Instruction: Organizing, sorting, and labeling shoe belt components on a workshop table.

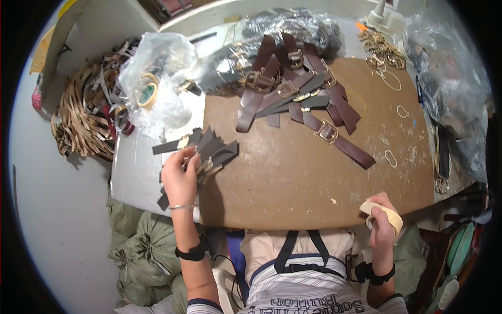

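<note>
On the left part of the table, my left hand (179, 175) reaches over a heap of dark grey straps (222, 152) fitted with small metal buckles. Its thumb and fingers curl together at the heap, and what lies between them is hidden. At the front right edge, my right hand (384, 225) is closed around a cream roll of tape (395, 222). Beyond both hands, a pile of brown leather straps (355, 152) with gold buckles (326, 132) lies crisscrossed, some dark grey straps mixed in.
A brown board (272, 183) covers most of the table. Plastic bags (157, 57) lie at the back left, with a tape roll (147, 91) on one. Tan strips (83, 112) hang at far left. Buckles (384, 49) lie at back right; a clear plastic bag (444, 68) stands beside them.
</note>
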`<state>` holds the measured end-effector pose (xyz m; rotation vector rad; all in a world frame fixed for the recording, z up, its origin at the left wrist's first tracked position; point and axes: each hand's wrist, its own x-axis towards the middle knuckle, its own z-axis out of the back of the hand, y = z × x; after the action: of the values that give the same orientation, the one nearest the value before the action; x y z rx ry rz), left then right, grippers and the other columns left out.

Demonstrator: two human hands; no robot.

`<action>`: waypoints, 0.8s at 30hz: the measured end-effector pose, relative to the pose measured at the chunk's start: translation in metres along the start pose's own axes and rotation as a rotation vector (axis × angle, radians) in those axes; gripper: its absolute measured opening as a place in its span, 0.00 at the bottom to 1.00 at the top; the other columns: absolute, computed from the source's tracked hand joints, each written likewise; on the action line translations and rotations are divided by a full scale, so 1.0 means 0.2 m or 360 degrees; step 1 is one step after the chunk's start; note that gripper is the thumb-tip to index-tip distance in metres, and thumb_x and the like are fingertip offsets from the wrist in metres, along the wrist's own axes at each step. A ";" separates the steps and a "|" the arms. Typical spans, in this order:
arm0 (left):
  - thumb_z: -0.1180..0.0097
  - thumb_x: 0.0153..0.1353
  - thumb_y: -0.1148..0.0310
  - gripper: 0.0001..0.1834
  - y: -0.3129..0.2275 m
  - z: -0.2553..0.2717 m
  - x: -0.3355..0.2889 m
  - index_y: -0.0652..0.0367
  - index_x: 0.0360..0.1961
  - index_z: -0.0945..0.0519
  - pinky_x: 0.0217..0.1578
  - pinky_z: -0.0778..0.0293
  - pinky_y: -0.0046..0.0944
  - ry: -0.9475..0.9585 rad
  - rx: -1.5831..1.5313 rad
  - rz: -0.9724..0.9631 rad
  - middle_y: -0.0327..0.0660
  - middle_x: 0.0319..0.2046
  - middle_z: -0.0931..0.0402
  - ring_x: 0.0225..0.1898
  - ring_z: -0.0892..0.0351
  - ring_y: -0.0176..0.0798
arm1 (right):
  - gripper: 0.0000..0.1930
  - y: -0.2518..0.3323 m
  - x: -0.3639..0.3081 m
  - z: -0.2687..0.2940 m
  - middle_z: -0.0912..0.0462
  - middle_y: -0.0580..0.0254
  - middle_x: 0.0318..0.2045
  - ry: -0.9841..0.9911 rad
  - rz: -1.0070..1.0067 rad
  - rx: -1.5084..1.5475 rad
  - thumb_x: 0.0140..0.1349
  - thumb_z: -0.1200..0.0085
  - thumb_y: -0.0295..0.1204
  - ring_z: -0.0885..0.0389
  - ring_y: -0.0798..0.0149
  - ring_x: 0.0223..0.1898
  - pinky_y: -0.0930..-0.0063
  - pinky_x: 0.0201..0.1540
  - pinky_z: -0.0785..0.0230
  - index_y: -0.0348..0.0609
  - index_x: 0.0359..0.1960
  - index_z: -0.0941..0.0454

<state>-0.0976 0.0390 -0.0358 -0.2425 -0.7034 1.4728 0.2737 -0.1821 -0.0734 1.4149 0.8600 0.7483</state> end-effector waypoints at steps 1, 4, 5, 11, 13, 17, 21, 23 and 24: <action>0.36 0.59 0.72 0.13 -0.02 -0.02 0.06 0.65 0.44 0.16 0.43 0.23 0.40 -0.0208 0.0264 -0.0277 0.45 0.38 0.15 0.39 0.17 0.42 | 0.08 0.01 0.00 -0.01 0.27 0.63 0.36 0.0062 -0.0119 0.0111 0.58 0.47 0.23 0.27 0.70 0.37 0.80 0.39 0.35 0.33 0.37 0.20; 0.36 0.59 0.69 0.14 -0.19 -0.21 0.22 0.63 0.45 0.17 0.50 0.26 0.45 -0.0197 0.0211 -0.0507 0.46 0.39 0.18 0.45 0.20 0.51 | 0.15 -0.02 -0.01 -0.01 0.23 0.66 0.34 0.0203 -0.0191 -0.0007 0.57 0.44 0.20 0.23 0.73 0.36 0.82 0.40 0.33 0.31 0.47 0.19; 0.36 0.59 0.67 0.14 -0.26 -0.30 0.27 0.62 0.44 0.17 0.50 0.26 0.45 -0.0078 0.0015 -0.0481 0.46 0.40 0.18 0.46 0.20 0.52 | 0.20 0.01 -0.01 -0.04 0.22 0.66 0.34 0.0240 -0.0246 0.0018 0.57 0.43 0.20 0.24 0.74 0.36 0.82 0.41 0.33 0.31 0.53 0.22; 0.31 0.53 0.61 0.14 -0.43 -0.77 0.53 0.59 0.34 0.17 0.49 0.25 0.48 0.0063 0.0416 -0.0271 0.51 0.36 0.18 0.43 0.19 0.52 | 0.31 0.09 -0.08 -0.10 0.17 0.62 0.36 0.0364 -0.0327 0.0202 0.56 0.37 0.19 0.23 0.76 0.37 0.83 0.43 0.32 0.32 0.64 0.29; 0.31 0.52 0.64 0.12 -0.40 -0.80 0.56 0.59 0.34 0.17 0.47 0.24 0.47 0.0081 0.0234 -0.0300 0.50 0.35 0.18 0.42 0.19 0.52 | 0.30 0.10 -0.08 -0.07 0.17 0.63 0.36 0.0325 -0.0326 0.0231 0.56 0.37 0.19 0.23 0.75 0.37 0.83 0.43 0.31 0.31 0.63 0.28; 0.37 0.52 0.77 0.07 -0.52 -0.71 0.36 0.56 0.34 0.17 0.39 0.23 0.43 0.0187 -0.0338 -0.0521 0.47 0.31 0.20 0.36 0.19 0.50 | 0.27 0.08 -0.09 0.06 0.17 0.62 0.36 0.0162 -0.0400 0.0309 0.55 0.38 0.18 0.22 0.73 0.37 0.83 0.43 0.30 0.30 0.59 0.24; 0.39 0.51 0.80 0.09 -0.63 -0.46 -0.14 0.57 0.33 0.17 0.34 0.24 0.41 0.0251 -0.0268 -0.1178 0.42 0.36 0.20 0.34 0.21 0.45 | 0.14 0.21 -0.08 0.09 0.18 0.64 0.33 0.0010 -0.0416 0.0007 0.51 0.35 0.23 0.21 0.71 0.37 0.79 0.42 0.30 0.32 0.40 0.17; 0.39 0.47 0.80 0.12 -0.59 -0.40 -0.39 0.57 0.36 0.16 0.34 0.25 0.39 0.0370 -0.0290 -0.1365 0.40 0.38 0.20 0.34 0.22 0.43 | 0.12 0.24 -0.06 0.08 0.18 0.61 0.32 0.0211 -0.0212 -0.0011 0.51 0.35 0.24 0.23 0.71 0.34 0.79 0.39 0.32 0.33 0.37 0.17; 0.39 0.46 0.80 0.15 -0.56 -0.39 -0.48 0.57 0.38 0.15 0.34 0.25 0.38 0.0432 -0.0304 -0.1448 0.40 0.38 0.21 0.34 0.22 0.43 | 0.11 0.24 -0.05 0.08 0.18 0.61 0.32 0.0333 -0.0136 -0.0026 0.51 0.36 0.25 0.23 0.71 0.34 0.79 0.38 0.33 0.33 0.36 0.17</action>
<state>0.0444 -0.0462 -0.0619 -0.2192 -0.6088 0.4950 0.2851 -0.1975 -0.0249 1.2922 1.0671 0.8462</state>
